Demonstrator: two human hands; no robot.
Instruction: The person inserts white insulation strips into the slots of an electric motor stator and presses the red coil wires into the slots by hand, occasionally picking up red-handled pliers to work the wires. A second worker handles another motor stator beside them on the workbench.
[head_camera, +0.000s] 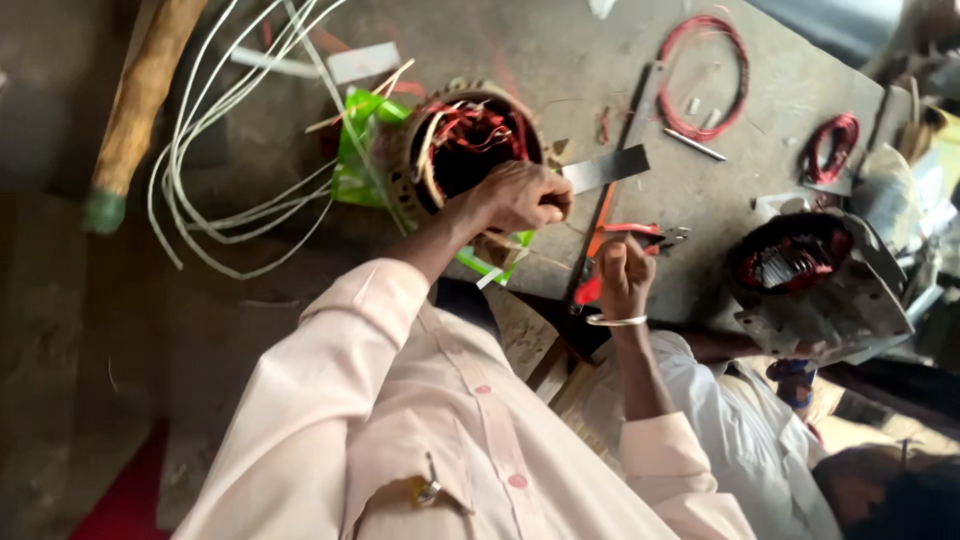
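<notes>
On the grey tabletop (560, 60) our stator (462, 150) lies on a green bag (358, 150), its red windings showing. Our left hand (522, 196) is closed on a grey strip (605, 168) at the stator's rim. Just beside it, our right hand (625, 275) grips red-handled pliers (632, 236).

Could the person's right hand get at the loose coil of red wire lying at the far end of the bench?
Probably yes. The right hand grips red-handled pliers, and the bench top between it and the red wire coil holds only small scraps. The hand would have to free its fingers first.
</notes>
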